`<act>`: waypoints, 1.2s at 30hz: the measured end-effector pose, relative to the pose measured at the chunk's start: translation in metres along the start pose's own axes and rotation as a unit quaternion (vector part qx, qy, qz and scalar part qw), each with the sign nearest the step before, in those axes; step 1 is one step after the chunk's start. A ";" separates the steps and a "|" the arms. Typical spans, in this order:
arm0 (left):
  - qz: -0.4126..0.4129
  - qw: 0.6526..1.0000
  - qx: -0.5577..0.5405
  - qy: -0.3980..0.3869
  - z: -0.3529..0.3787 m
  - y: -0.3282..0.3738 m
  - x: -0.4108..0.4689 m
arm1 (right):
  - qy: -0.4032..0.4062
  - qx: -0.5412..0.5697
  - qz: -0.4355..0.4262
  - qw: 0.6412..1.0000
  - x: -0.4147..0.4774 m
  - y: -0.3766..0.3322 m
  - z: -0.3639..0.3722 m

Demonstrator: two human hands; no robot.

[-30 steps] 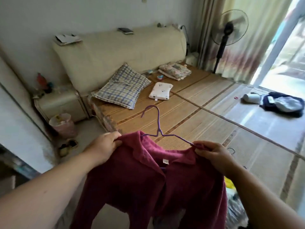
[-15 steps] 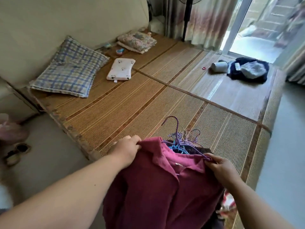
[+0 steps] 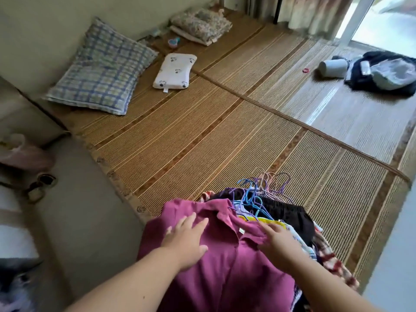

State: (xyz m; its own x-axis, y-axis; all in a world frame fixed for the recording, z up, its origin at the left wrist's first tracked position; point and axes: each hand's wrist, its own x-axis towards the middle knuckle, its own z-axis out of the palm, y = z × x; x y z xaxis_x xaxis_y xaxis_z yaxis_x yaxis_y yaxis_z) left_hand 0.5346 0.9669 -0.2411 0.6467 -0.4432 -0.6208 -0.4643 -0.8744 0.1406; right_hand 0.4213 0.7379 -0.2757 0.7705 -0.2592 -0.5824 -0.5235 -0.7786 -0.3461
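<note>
A magenta collared shirt (image 3: 225,271) lies on top of a pile of clothes (image 3: 292,217) at the near edge of the bamboo mat (image 3: 202,140). My left hand (image 3: 186,239) rests flat on the shirt's left shoulder, fingers straight. On the collar's right side my right hand (image 3: 279,242) touches the shirt with its fingers spread. A bunch of wire hangers (image 3: 261,190), purple, blue and pink, sticks out of the pile just beyond the shirt.
A checked pillow (image 3: 101,68) and a small white pillow (image 3: 174,70) lie at the mat's far left. Folded floral bedding (image 3: 200,25) sits at the back. Dark clothes (image 3: 382,73) and a white roll (image 3: 333,68) lie at far right. Floor (image 3: 85,212) lies to the left.
The shirt came down from mid-air onto the pile. Both hands let go of its shoulders and now lie flat on it. The view tilted down and right.
</note>
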 end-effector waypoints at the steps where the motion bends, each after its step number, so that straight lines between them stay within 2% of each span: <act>1: -0.001 1.000 0.000 0.007 -0.004 -0.003 -0.002 | -0.010 -0.019 -0.013 1.000 0.003 -0.009 -0.002; 5: -0.020 0.997 -0.034 0.068 -0.038 -0.028 -0.019 | 0.011 -0.030 -0.079 0.996 0.014 -0.070 -0.029; 11: -0.067 0.968 -0.115 0.211 -0.103 -0.090 -0.094 | 0.081 -0.045 -0.277 0.956 0.002 -0.215 -0.068; 18: -0.220 0.892 -0.140 0.369 -0.137 -0.191 -0.247 | 0.090 -0.043 -0.491 0.866 -0.083 -0.406 -0.055; 21: -0.272 0.857 -0.153 0.409 -0.137 -0.231 -0.318 | 0.093 -0.044 -0.552 0.827 -0.129 -0.477 -0.036; 25: -0.350 0.816 -0.095 0.449 -0.121 -0.270 -0.414 | 0.089 -0.046 -0.636 0.765 -0.197 -0.564 -0.003; 28: -0.404 0.785 -0.054 0.466 -0.108 -0.286 -0.475 | 0.085 -0.042 -0.684 0.723 -0.243 -0.613 0.014; 31: -0.443 0.753 -0.064 0.483 -0.103 -0.296 -0.528 | 0.080 -0.052 -0.720 0.687 -0.286 -0.653 0.025; 36: -0.511 0.676 -0.046 0.530 -0.109 -0.309 -0.604 | 0.066 -0.033 -0.781 0.619 -0.359 -0.714 0.033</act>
State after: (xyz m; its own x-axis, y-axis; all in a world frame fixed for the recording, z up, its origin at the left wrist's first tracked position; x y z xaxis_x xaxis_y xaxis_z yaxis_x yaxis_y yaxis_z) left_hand 0.3536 1.4829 0.1744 0.6947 0.5504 0.4631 0.5592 -0.8182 0.1334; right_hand 0.5066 1.4058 0.1565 0.3428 0.7996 0.4931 0.9124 -0.1583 -0.3775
